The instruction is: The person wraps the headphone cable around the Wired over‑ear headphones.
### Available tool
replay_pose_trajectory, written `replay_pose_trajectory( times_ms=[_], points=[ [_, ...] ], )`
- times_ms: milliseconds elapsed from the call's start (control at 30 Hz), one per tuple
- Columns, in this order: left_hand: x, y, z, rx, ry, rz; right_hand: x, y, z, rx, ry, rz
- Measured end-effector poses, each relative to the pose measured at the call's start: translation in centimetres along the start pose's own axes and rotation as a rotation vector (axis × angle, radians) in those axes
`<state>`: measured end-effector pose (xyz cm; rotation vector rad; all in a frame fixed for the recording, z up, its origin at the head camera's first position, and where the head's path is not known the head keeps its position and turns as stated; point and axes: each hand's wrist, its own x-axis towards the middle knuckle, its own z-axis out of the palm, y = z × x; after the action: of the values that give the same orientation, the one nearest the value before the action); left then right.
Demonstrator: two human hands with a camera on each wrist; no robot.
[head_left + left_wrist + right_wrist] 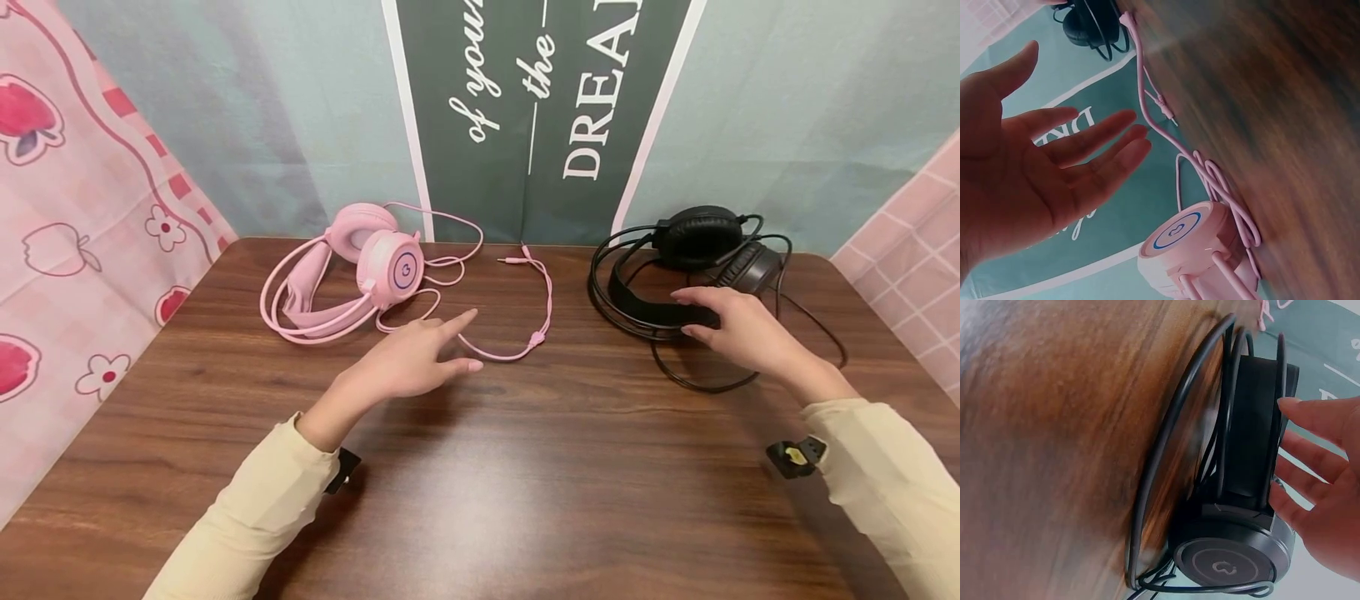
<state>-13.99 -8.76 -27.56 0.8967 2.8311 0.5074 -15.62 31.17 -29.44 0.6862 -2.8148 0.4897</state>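
Wood-grain tabletop, with a grey-blue backdrop along its far edge; the backdrop bears a dark green panel with white lettering. A pink cloth printed with strawberries and flowers hangs at the left; a pink tile-patterned surface borders the right. Pink over-ear headphones lie at the far left of the tabletop, earcups toward the middle, headband toward the left edge. Black over-ear headphones lie at the far right, with their headband pad facing the person and a black cable looped beside and in front of them. Two cream sleeves enter from the near side. The left hand, digits spread apart and gripping nothing, is raised near the pink headphones; the left wrist view shows it clear of them. The right hand has its digits apart and extended at the headband of the black headphones, one fingertip overlapping the outer band; how firmly they touch cannot be told. A pink cable curves between the two headphones, through a small splitter, to two slim plugs.
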Motion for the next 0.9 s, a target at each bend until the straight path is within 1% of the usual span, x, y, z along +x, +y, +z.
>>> replay_pose_trajectory(
  times_ms=[233, 500, 633, 767, 900],
  points=[
    [-0.07, -0.03, 0.1, 0.003, -0.021, -0.036, 0.42, 0.01, 0.47, -0.046, -0.03, -0.058],
    [0.13, -0.39, 0.25, -0.006, 0.006, -0.043, 0.64, 0.15, 0.73, -0.07, -0.027, -0.087],
    [0.19, -0.64, 0.32, -0.045, 0.019, -0.037, 0.63, 0.0, 0.77, -0.075, -0.043, -0.085],
    [0.21, -0.84, 0.28, -0.092, 0.035, -0.013, 0.59, -0.35, 0.62, -0.078, -0.07, -0.074],
    [0.19, -0.84, 0.18, -0.115, 0.042, -0.008, 0.69, -0.55, 0.71, -0.074, -0.057, -0.09]
  ],
)
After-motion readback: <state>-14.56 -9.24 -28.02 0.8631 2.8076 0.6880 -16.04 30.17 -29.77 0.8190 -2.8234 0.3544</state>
